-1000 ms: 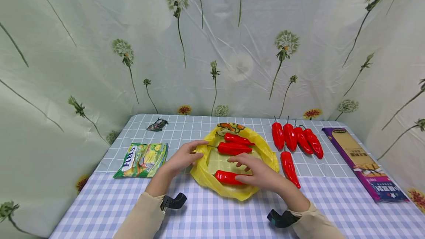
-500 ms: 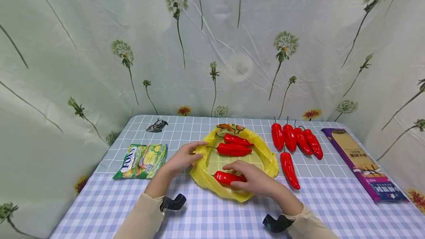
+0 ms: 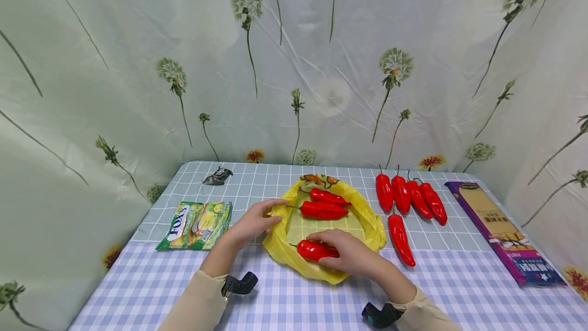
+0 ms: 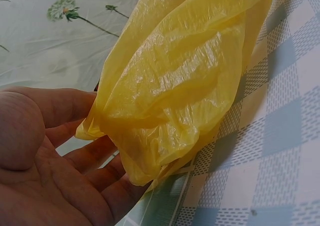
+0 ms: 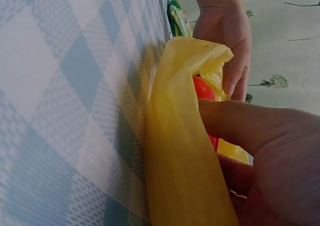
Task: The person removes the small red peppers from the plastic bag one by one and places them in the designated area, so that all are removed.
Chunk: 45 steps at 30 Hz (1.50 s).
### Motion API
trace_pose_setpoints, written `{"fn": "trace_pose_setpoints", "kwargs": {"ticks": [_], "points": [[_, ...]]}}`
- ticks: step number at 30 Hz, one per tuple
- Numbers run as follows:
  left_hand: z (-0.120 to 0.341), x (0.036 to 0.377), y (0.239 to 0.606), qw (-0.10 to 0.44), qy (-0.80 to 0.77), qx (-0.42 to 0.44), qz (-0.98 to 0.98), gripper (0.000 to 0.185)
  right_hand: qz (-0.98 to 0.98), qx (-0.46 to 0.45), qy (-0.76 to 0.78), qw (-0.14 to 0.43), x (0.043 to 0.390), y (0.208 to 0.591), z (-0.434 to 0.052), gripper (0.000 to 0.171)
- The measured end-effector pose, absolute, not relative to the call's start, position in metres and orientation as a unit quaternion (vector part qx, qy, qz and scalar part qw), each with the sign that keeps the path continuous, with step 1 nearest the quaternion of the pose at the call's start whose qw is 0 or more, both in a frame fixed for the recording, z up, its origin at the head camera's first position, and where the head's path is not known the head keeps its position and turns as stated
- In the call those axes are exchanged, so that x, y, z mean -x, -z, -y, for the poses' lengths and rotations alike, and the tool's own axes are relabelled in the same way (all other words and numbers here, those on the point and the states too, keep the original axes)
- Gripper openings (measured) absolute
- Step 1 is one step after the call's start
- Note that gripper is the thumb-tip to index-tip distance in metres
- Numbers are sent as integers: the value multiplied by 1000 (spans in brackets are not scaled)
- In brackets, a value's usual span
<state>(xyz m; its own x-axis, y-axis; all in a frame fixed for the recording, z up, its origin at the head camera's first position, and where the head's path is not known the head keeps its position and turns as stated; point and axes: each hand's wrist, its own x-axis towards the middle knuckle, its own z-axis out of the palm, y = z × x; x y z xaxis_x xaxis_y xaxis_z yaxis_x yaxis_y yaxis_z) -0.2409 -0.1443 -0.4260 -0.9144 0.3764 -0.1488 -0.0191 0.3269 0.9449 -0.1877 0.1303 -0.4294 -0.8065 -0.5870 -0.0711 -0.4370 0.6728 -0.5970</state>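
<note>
At table centre, near edge: yellow plastic bag (image 3: 367,216), lying flat with its mouth spread wide, so the contents sit in plain view.
Bag contents: three red peppers; two (image 3: 324,210) lie side by side at the far end, one red pepper (image 3: 311,250) lies at the near rim.
Right hand (image 3: 353,257): fingers curled over the near red pepper, holding it just inside the bag's near edge; the right wrist view shows the thumb against the yellow film with the pepper behind it.
Left hand (image 3: 251,225): pinches the bag's left rim between thumb and fingers, which holds the mouth open and keeps the film from sliding; the left wrist view shows the film bunched against the fingers (image 4: 75,156).
Beside bag, right: five loose red peppers (image 3: 409,195) on the checked tablecloth (image 3: 294,295), four in a row, stems pointing away, one nearer, well within reach.
Left of bag: green Fox's sweets packet (image 3: 195,223); a small dark wrapper (image 3: 217,175) further back.
Far right: long purple box (image 3: 498,229), laid lengthwise.
Backdrop: dandelion-print curtain (image 3: 138,65).
</note>
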Motion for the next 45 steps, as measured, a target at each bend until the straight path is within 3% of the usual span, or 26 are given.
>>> {"fn": "trace_pose_setpoints", "kwargs": {"ticks": [20,28,45], "points": [[146,240,427,168,-578,-122,-789,46,-923,255,272,95,187,422,-134,54],[146,239,425,167,-574,-122,-792,46,-908,233,337,87,188,416,-137,64],[146,241,426,170,-571,-117,-794,45,-877,228,421,34,192,381,-168,67]]}}
